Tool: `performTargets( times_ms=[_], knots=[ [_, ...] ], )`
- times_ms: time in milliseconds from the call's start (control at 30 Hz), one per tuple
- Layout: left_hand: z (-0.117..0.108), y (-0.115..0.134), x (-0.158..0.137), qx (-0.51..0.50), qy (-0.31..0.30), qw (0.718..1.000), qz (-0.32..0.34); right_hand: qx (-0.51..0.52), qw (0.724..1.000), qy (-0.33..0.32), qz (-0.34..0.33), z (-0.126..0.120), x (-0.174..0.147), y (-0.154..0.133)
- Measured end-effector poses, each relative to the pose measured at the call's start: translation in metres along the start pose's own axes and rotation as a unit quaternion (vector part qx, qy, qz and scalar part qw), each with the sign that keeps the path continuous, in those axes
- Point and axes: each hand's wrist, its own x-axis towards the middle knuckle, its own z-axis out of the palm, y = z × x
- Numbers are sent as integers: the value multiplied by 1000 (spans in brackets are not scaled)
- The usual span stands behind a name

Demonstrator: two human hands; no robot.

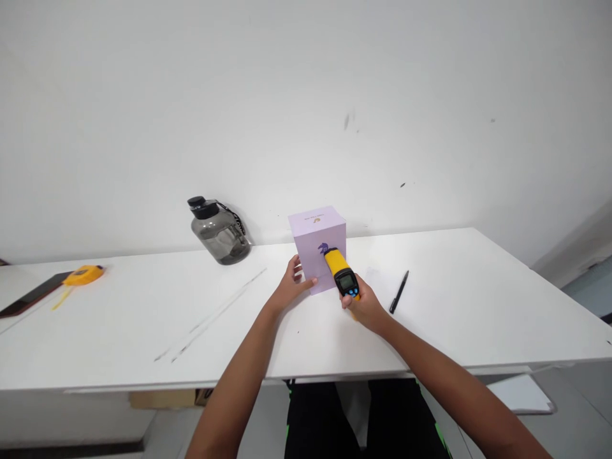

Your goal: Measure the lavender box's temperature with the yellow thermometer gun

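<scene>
A light purple box [306,252] stands upright on the white table, with a dark purple emblem on its front face. My left hand [292,282] grips its lower left edge, thumb on the front and fingers along the side. In my right hand [366,303] is a yellow and black infrared thermometer [338,264], my fingers wrapped round its handle. Its small screen and blue buttons face me, and its nose points at the box front, close to the emblem. Whether the nose touches the box, I cannot tell.
A grey transparent water bottle [222,236] stands by the wall on the left. Farther left lie a yellow tape measure [83,275] and a dark flat device [36,294]. Right of the thermometer lies a black pen [400,292]. The white table [215,344] meets the wall behind.
</scene>
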Motion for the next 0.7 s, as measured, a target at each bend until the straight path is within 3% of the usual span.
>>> performTargets(
  times_ms=[333, 700],
  knots=[
    [0, -3, 1, 4, -2, 1000, 10, -9, 997, -63, 36, 11, -4, -14],
    [0, -4, 1, 13, -2, 1000, 9, -18, 997, -63, 48, 10, -5, -11]
  ],
)
